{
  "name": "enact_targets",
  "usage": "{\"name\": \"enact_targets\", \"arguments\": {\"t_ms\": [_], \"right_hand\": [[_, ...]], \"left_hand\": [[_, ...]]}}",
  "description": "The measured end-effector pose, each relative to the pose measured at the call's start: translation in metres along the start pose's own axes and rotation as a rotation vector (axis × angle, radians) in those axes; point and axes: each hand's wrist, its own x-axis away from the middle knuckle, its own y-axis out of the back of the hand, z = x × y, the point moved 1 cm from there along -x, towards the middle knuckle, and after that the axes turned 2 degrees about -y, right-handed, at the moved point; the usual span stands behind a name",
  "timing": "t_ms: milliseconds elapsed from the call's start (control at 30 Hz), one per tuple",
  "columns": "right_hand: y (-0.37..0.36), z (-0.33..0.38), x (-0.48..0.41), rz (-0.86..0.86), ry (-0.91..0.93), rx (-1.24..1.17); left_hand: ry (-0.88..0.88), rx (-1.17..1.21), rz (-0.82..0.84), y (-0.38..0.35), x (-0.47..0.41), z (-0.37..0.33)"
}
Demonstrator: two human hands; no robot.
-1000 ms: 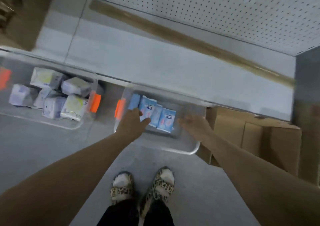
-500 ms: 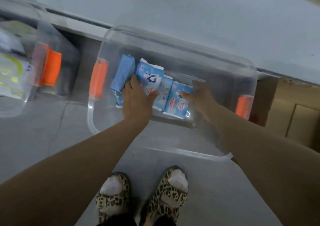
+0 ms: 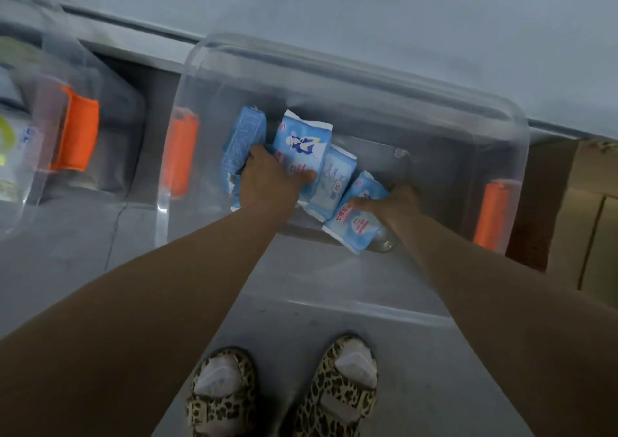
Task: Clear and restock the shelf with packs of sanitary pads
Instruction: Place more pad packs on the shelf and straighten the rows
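Note:
A clear plastic bin [image 3: 495, 125] with orange latches sits on the floor below the grey shelf [image 3: 368, 5]. Inside it lie several blue and white packs of sanitary pads. My left hand [image 3: 267, 182] is down in the bin, thumb across the large pack with the figure print [image 3: 302, 145] and fingers round the blue pack [image 3: 242, 139] to its left. My right hand [image 3: 398, 202] grips the rightmost pack [image 3: 356, 222], which is tilted up at its near end. A pale pack [image 3: 336, 175] lies between the two hands.
A second clear bin [image 3: 36, 109] with an orange latch and yellow-green packs stands to the left. Cardboard boxes [image 3: 588, 209] are at the right under the shelf. My feet in leopard-print slippers [image 3: 284, 390] stand on the grey floor in front of the bin.
The view has dropped closer to the bin. My left hand has closed over the two left packs, and my right hand has taken hold of the rightmost pack and tipped it up.

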Motion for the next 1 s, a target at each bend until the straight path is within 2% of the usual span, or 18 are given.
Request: {"name": "enact_targets", "arguments": {"t_ms": [133, 300, 433, 667, 800, 1000], "right_hand": [[0.003, -0.009, 0.017, 0.009, 0.037, -0.084], [0.031, 0.0, 0.064, -0.002, 0.049, -0.158], [0.063, 0.006, 0.121, 0.0, 0.045, -0.262], [0.113, 0.021, 0.248, 0.052, 0.041, -0.57], [0.148, 0.034, 0.32, 0.044, 0.009, -0.693], [0.202, 0.052, 0.412, 0.107, 0.119, -0.71]], "left_hand": [[0.021, 0.032, 0.09, 0.005, 0.005, 0.0], [0.252, 0.388, 0.258, 0.034, 0.037, 0.012], [0.351, 0.494, 0.363, 0.079, 0.076, 0.002], [0.284, 0.497, 0.529, 0.188, 0.151, -0.054], [0.19, 0.478, 0.551, 0.253, 0.195, -0.104], [0.036, 0.442, 0.688, 0.344, 0.259, -0.173]]}}
